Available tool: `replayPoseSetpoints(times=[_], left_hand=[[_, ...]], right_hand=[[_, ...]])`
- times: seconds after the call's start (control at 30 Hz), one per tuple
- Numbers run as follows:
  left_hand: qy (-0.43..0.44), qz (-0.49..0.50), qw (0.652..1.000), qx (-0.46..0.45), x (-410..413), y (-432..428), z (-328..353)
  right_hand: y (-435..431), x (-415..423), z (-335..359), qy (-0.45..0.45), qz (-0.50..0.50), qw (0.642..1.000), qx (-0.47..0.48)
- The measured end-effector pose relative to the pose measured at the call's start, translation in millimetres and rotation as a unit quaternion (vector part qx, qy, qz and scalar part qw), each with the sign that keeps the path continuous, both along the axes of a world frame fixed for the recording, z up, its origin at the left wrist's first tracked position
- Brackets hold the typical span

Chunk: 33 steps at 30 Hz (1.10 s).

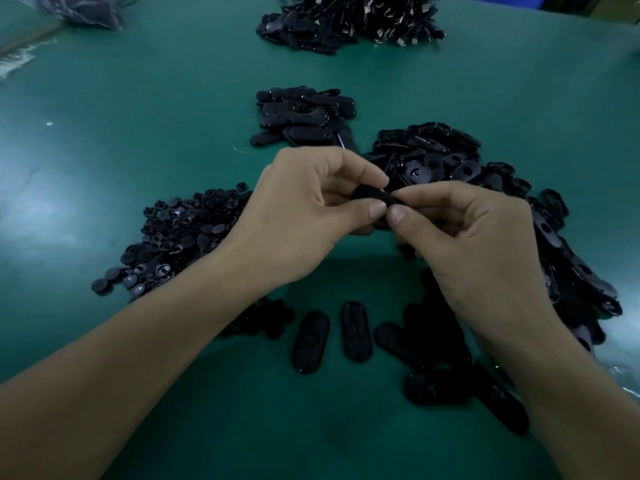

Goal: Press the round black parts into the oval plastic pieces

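Oval plastic piece (372, 196), clamped between fingers (360, 171) of left hand (304, 216) and right hand (467, 237), above green table (173, 98).

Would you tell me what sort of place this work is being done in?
Probably a factory assembly bench: a green table mat holds sorted heaps of round black parts and oval plastic pieces, with corded assemblies piled farther back.

held piece (375, 195) mostly covered by the fingers of left hand (304, 216) and right hand (474, 237). Only a dark sliver shows; can't tell if it's oval, round part or both. Left forearm (156, 341) hides near edge of round-part pile (183, 233). Right forearm (554, 375) covers part of oval pile (450, 161). Shadowed ovals (450, 386) low right: detail unreadable. Far pile (349, 22) and blurred bag (83, 10) cut by top edge.
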<state>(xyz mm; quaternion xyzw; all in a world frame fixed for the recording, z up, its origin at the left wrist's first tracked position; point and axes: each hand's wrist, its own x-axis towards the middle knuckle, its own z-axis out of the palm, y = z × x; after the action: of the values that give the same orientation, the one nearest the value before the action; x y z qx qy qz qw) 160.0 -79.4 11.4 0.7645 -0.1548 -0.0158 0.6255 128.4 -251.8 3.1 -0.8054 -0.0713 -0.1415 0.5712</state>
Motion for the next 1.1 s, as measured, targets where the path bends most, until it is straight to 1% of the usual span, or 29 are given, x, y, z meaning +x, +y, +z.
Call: replayPoseSetpoints(times=[0.17,0.4,0.57,0.83,1.0,1.1], left_hand=[[0.009,0.001,1.0,-0.001,0.6,2.1,1.7],[0.049,-0.037,0.997,-0.037,0.9,4.8,6.2],[0.042,-0.037,0.998,-0.016,0.1,4.2,6.5],[0.008,-0.014,0.999,0.03,-0.4,0.8,2.9],[-0.013,-0.007,0.998,0.061,0.9,1.7,2.0],[-0.036,0.001,0.996,0.085,0.6,2.1,1.8]], right_hand=[[-2.1,1.1,-3.0,0.009,-0.003,1.0,0.008],[-4.8,0.5,-2.8,0.012,0.017,1.0,0.019],[-6.7,1.7,-2.3,0.018,0.021,1.0,0.001],[-4.2,0.5,-3.8,0.016,-0.01,0.999,-0.044],[-2.5,-0.8,-2.3,0.0,-0.013,0.998,-0.056],[-1.1,-1.9,-1.8,-0.016,-0.014,0.997,-0.08]])
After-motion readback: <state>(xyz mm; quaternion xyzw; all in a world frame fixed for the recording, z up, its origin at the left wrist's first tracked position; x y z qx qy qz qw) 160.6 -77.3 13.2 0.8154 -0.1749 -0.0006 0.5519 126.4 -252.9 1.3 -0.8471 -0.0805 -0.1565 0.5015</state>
